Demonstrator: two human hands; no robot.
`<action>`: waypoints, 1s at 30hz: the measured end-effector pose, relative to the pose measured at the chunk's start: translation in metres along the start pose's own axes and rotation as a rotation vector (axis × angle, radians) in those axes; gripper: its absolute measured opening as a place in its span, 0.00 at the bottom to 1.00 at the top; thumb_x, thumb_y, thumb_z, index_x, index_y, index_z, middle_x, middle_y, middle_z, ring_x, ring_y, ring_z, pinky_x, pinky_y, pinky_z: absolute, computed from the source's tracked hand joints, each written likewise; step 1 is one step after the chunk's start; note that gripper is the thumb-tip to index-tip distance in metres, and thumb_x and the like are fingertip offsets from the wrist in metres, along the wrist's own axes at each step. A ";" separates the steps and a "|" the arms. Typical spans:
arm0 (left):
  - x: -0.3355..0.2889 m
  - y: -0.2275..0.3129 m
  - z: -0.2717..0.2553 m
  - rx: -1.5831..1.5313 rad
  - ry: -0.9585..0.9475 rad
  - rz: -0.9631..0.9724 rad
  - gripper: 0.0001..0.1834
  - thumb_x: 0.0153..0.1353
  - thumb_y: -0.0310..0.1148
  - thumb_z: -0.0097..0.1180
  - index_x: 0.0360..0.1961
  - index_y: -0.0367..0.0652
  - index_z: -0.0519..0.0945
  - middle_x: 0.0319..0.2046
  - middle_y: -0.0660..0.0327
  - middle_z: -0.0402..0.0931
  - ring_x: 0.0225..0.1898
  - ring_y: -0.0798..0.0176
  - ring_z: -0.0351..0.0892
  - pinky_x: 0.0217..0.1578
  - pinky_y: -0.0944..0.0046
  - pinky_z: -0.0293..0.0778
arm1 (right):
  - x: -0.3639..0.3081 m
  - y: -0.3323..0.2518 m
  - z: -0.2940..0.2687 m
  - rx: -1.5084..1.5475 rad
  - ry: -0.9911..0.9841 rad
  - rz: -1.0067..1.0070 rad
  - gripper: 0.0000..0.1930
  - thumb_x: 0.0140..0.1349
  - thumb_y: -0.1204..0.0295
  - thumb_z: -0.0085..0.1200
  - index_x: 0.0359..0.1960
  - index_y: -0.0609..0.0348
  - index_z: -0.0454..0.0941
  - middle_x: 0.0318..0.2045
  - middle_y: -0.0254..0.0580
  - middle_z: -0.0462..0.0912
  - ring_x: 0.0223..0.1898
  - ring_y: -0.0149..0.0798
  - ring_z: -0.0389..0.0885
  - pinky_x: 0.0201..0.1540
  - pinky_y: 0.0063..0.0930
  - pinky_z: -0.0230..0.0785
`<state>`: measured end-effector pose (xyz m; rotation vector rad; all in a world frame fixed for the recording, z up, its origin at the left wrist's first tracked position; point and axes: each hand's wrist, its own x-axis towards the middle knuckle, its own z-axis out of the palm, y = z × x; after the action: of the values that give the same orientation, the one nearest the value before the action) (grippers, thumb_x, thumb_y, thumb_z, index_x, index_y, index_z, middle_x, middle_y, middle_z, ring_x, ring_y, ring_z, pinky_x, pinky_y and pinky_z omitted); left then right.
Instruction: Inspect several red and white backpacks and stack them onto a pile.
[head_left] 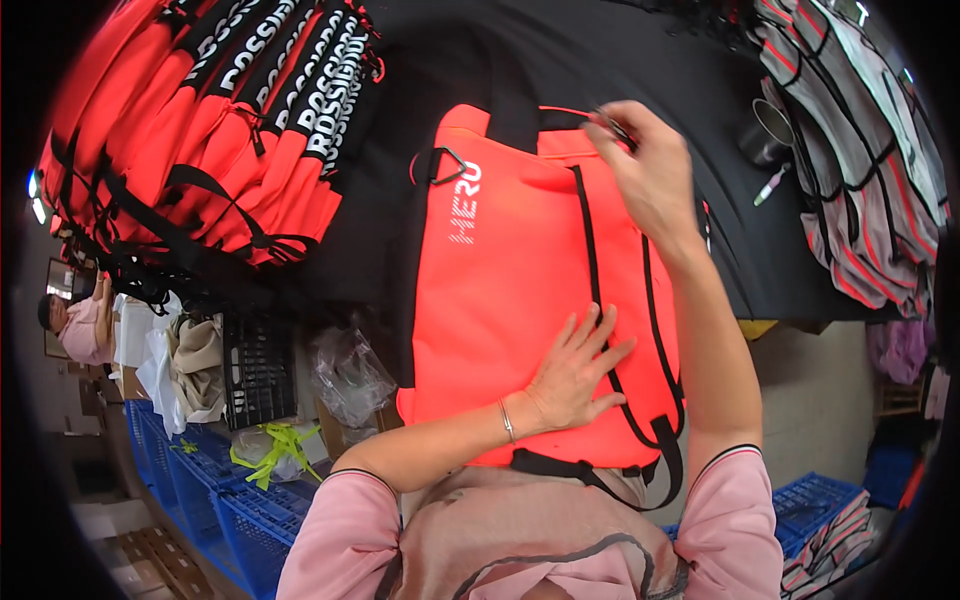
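A bright orange-red bag with black straps and black piping lies flat in front of me, its near end against my lap. My left hand rests on the lower part of the bag, palm down with fingers spread. At the bag's far right corner, my right hand is closed with fingers pinched around a small dark tool, too blurred to name. A black strap with a metal ring sits near the bag's upper left. Another black strap loops off its lower right corner.
Similar orange-red bags are piled at the left of the black-covered table. A metal cup and a marker lie at the right, beside stacked grey pieces. Blue crates stand below left. A person is far left.
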<state>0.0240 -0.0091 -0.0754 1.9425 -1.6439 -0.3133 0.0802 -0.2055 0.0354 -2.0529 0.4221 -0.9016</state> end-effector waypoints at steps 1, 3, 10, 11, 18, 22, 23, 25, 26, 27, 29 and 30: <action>0.006 -0.003 -0.008 0.004 0.006 -0.001 0.37 0.55 0.47 0.64 0.65 0.48 0.69 0.68 0.42 0.56 0.70 0.36 0.53 0.67 0.39 0.53 | 0.014 0.008 0.019 -0.089 -0.021 0.054 0.11 0.62 0.67 0.59 0.40 0.62 0.79 0.31 0.45 0.84 0.33 0.45 0.83 0.38 0.35 0.72; 0.025 -0.019 -0.028 -0.254 -0.269 -0.011 0.27 0.57 0.44 0.64 0.56 0.44 0.78 0.60 0.47 0.71 0.64 0.39 0.66 0.63 0.45 0.63 | 0.027 0.029 0.046 -0.256 -0.036 0.165 0.12 0.62 0.66 0.58 0.42 0.60 0.78 0.31 0.45 0.84 0.36 0.51 0.83 0.38 0.41 0.72; 0.075 -0.153 -0.155 0.860 0.214 -0.070 0.28 0.61 0.39 0.58 0.63 0.46 0.71 0.66 0.59 0.64 0.67 0.47 0.60 0.65 0.37 0.55 | -0.019 0.093 0.054 -0.569 -0.126 0.071 0.15 0.58 0.70 0.61 0.47 0.55 0.76 0.40 0.43 0.80 0.40 0.51 0.82 0.38 0.46 0.74; 0.071 -0.165 -0.154 0.857 0.214 -0.069 0.28 0.61 0.39 0.58 0.63 0.46 0.71 0.66 0.59 0.64 0.67 0.47 0.60 0.65 0.37 0.55 | -0.019 0.091 0.049 -0.500 -0.122 0.138 0.15 0.58 0.72 0.61 0.47 0.55 0.76 0.42 0.43 0.79 0.40 0.50 0.82 0.40 0.45 0.74; 0.100 -0.158 -0.165 0.672 0.186 -0.004 0.25 0.50 0.31 0.62 0.52 0.49 0.79 0.37 0.59 0.66 0.48 0.56 0.68 0.51 0.54 0.62 | -0.017 0.100 0.041 -0.417 -0.104 0.158 0.17 0.54 0.72 0.66 0.45 0.60 0.78 0.40 0.45 0.82 0.42 0.48 0.82 0.43 0.38 0.75; 0.086 -0.174 -0.151 0.487 0.273 0.123 0.14 0.46 0.29 0.64 0.38 0.46 0.80 0.39 0.59 0.68 0.50 0.55 0.68 0.52 0.54 0.63 | 0.001 0.105 0.029 -0.321 -0.162 0.206 0.14 0.55 0.70 0.65 0.39 0.66 0.79 0.34 0.44 0.83 0.36 0.40 0.82 0.40 0.34 0.73; 0.082 -0.172 -0.144 0.390 0.353 0.114 0.11 0.45 0.29 0.65 0.32 0.45 0.79 0.40 0.59 0.69 0.50 0.54 0.69 0.52 0.54 0.64 | 0.009 0.104 0.023 -0.280 -0.271 0.295 0.14 0.56 0.69 0.64 0.37 0.68 0.78 0.30 0.41 0.80 0.33 0.35 0.79 0.38 0.32 0.71; 0.073 -0.169 -0.135 0.293 0.439 0.094 0.09 0.44 0.29 0.66 0.27 0.44 0.77 0.40 0.59 0.70 0.50 0.53 0.70 0.51 0.54 0.66 | 0.026 0.095 0.015 -0.237 -0.387 0.376 0.14 0.56 0.68 0.63 0.34 0.69 0.78 0.25 0.39 0.78 0.30 0.31 0.76 0.37 0.30 0.69; 0.071 -0.171 -0.128 0.246 0.502 0.101 0.09 0.44 0.29 0.66 0.24 0.43 0.77 0.39 0.59 0.71 0.50 0.52 0.71 0.51 0.54 0.68 | 0.036 0.093 0.013 -0.222 -0.488 0.456 0.14 0.57 0.67 0.62 0.32 0.69 0.77 0.24 0.36 0.75 0.28 0.29 0.72 0.35 0.28 0.66; 0.069 -0.172 -0.124 0.203 0.566 0.104 0.09 0.44 0.30 0.67 0.21 0.42 0.77 0.39 0.58 0.72 0.51 0.51 0.71 0.50 0.54 0.69 | 0.046 0.087 0.010 -0.205 -0.592 0.533 0.14 0.58 0.66 0.61 0.30 0.68 0.76 0.22 0.33 0.71 0.27 0.27 0.69 0.33 0.27 0.64; 0.071 -0.173 -0.121 0.148 0.603 0.080 0.11 0.47 0.29 0.67 0.19 0.40 0.76 0.36 0.59 0.73 0.50 0.51 0.72 0.49 0.55 0.71 | 0.062 0.087 0.017 -0.230 -0.610 0.433 0.14 0.58 0.66 0.61 0.26 0.67 0.76 0.19 0.32 0.70 0.23 0.26 0.66 0.29 0.27 0.61; 0.072 -0.179 -0.118 0.117 0.652 0.039 0.11 0.49 0.28 0.67 0.19 0.39 0.75 0.36 0.59 0.73 0.50 0.52 0.72 0.49 0.57 0.71 | 0.067 0.079 0.026 -0.202 -0.544 0.424 0.14 0.58 0.66 0.61 0.25 0.67 0.76 0.19 0.33 0.71 0.23 0.26 0.67 0.29 0.27 0.62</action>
<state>0.2490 -0.0313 -0.0663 1.8205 -1.2763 0.4057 0.1468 -0.2765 -0.0085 -2.1658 0.6276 -0.0390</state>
